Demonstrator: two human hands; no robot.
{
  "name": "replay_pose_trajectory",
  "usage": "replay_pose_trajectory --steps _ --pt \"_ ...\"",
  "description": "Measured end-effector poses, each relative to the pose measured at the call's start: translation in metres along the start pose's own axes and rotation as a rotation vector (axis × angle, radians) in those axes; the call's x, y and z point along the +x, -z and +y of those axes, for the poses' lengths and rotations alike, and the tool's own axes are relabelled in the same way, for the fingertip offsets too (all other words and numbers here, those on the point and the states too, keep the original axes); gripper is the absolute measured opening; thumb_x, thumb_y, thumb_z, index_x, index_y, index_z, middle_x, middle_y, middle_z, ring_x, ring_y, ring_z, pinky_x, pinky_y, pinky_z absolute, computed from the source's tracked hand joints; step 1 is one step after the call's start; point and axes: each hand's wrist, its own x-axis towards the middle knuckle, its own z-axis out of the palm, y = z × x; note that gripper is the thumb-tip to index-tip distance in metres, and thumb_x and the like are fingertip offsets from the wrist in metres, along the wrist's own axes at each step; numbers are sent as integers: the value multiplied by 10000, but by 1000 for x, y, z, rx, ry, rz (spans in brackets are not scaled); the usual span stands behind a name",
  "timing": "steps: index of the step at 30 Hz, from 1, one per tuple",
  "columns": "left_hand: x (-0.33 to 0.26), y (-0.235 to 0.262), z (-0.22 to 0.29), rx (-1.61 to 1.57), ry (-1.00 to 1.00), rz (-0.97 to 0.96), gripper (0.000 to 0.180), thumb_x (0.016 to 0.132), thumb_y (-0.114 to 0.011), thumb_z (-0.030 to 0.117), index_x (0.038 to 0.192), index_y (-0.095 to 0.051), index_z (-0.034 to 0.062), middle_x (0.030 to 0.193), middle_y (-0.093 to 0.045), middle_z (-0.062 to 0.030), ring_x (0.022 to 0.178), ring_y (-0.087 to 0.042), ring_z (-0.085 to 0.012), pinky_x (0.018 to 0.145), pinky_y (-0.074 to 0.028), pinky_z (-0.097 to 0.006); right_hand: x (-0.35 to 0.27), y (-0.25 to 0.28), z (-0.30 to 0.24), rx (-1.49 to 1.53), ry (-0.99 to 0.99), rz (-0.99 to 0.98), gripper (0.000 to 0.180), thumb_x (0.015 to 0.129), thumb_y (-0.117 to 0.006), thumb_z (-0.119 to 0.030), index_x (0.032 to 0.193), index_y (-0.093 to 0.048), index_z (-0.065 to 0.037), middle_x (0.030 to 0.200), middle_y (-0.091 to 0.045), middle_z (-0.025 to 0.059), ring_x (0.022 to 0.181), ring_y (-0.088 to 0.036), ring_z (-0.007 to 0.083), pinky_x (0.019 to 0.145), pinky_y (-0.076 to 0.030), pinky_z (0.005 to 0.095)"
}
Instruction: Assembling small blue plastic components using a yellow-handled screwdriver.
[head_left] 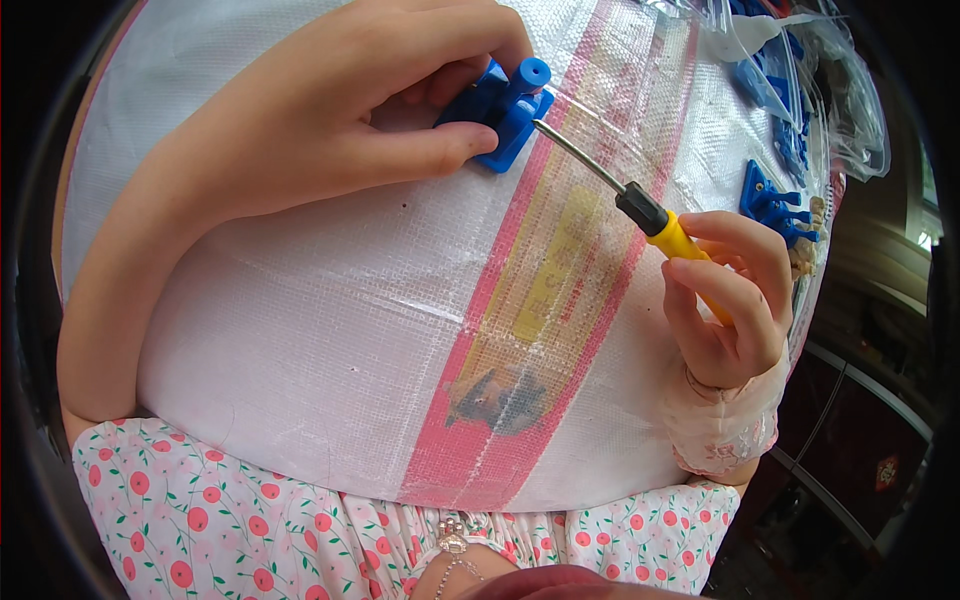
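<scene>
Screwdriver [645, 208] and blue plastic part [515, 125] meet, or nearly so, at the far side of a surface [300, 330] covered in white woven sheeting, where a person works bare-handed. The left hand [360, 100] pinches the part between thumb and curled fingers, thumb on the near side, leaving its round-topped post and right edge exposed, a hold that appears meant to keep the piece steady while giving the tool room. The screwdriver's metal tip points far and left toward that exposed edge; whether it touches cannot be told from this angle.

At right, the fingers of the right hand [745, 300] pinch the yellow handle just behind its black collar, the remaining fingers bent beneath, a light grip that seems suited to aiming rather than to force. The left arm bows out along the left side before bending in at the wrist, while the right hand rises from a pale cuff [725, 430], its wrist bent so that the shaft slants across the printed pink band [540, 290]. A second blue piece [775, 205] lies near the right edge, apart from both hands, with clear plastic bags [845, 110] beyond it.
</scene>
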Motion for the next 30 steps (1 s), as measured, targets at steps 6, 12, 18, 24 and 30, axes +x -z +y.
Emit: replay_pose_trajectory --steps 6,12,18,24,30 --pt "0 2 -5 -41 7 -48 300 890 -686 197 1117 -565 44 828 -548 -61 721 -529 -176 618 -409 -298 0 0 -1 -10 6 -11 357 680 -730 124 973 -680 -74 1093 -636 139 893 -643 208 668 -478 255" --pt "3 4 1 -49 31 -45 312 890 -687 202 1133 -564 50 804 -541 -52 699 -515 -170 609 -395 -300 1 0 -2 -11 6 -18 364 672 -737 129 968 -681 -75 1091 -638 138 890 -646 206 665 -480 253" --pt "1 -3 -17 -52 -24 -39 322 894 -686 212 1141 -556 52 811 -540 -54 697 -513 -168 602 -394 -296 1 0 0 -16 23 -2 365 675 -740 123 972 -681 -81 1097 -638 140 894 -647 211 663 -482 253" --pt "2 1 1 -18 65 -44 302 902 -681 217 1126 -555 59 829 -544 -59 707 -517 -174 607 -398 -295 0 1 0 -31 17 -13 372 674 -748 117 977 -681 -89 1105 -638 134 906 -645 212 671 -483 254" --pt "1 2 -7 -40 18 -66 298 903 -680 217 1122 -556 57 831 -546 -64 710 -521 -178 608 -399 -296 -1 0 0 -27 7 -10 367 682 -749 114 978 -682 -91 1108 -639 131 917 -645 211 678 -482 255"
